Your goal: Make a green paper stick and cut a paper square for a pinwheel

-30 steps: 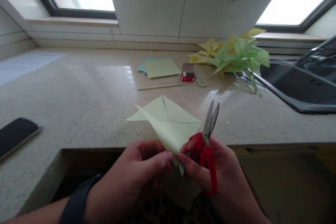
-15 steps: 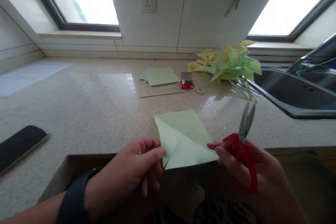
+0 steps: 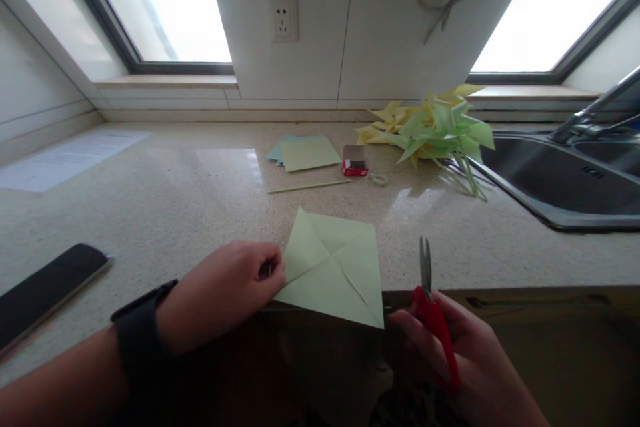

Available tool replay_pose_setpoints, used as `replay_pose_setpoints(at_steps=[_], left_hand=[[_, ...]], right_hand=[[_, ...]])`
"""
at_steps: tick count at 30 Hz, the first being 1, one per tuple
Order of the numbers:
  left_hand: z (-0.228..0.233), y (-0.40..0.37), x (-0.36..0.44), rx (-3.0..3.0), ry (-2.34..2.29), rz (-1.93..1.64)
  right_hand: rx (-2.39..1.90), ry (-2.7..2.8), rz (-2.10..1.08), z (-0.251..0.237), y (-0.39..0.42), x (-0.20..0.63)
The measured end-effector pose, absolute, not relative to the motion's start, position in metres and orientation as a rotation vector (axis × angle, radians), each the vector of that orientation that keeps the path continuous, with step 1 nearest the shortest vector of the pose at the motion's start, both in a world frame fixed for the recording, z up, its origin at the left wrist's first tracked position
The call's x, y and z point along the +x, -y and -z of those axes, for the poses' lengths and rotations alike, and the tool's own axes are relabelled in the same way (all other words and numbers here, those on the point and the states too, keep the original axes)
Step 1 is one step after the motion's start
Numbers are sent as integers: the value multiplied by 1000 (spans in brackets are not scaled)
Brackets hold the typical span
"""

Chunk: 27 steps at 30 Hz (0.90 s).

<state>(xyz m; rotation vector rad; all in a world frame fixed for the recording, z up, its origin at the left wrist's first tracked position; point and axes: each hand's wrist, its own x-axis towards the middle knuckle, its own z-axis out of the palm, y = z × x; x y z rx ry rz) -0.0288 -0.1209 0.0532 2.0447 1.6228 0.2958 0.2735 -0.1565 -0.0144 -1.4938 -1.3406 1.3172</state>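
A pale green square of paper (image 3: pixel 333 267), marked with diagonal lines that cross at its middle, lies flat over the counter's front edge. My left hand (image 3: pixel 233 290) pinches its left side, with the fingers curled closed. Just right of the paper's near right corner, my right hand (image 3: pixel 450 353) is closed round red-handled scissors (image 3: pixel 434 320). The blades point up and away, almost together. My right fingertips are close to that corner; contact cannot be made out.
Behind the paper lie a thin stick (image 3: pixel 309 187), coloured sheets (image 3: pixel 310 153), a small red box (image 3: pixel 355 167) and a ring of string or tape (image 3: pixel 379 179). Paper pinwheels (image 3: pixel 435 127) rest beside the sink (image 3: pixel 545 180). A dark phone (image 3: pixel 50 290) is at left.
The paper has gone from partly folded over to flat, and it has turned. My right hand has moved left and down with the scissors, off the paper. My left hand has shifted slightly left.
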Motion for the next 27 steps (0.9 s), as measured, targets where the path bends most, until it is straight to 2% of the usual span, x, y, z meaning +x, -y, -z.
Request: replay_pose_setpoints(at_steps=[9,12,16,22,27], left_hand=[[-52,120,-28,2115,-1828,-256],[-52,128,-26,2183,-1919,-414],[-52,153,-7,2268,-1637,-602],[-33,179,25,1739,-1287,-187],[-16,180,24,1483,-1304,-536]], right_hand=[[-1470,1296,-1241,18,154,253],[-1436,1237,-1298,23,155,247],[-1443,1090,-1309,30,163,239],[-1430,967,-1383,39,175,229],[-1398,857,-1429,31,180,218]])
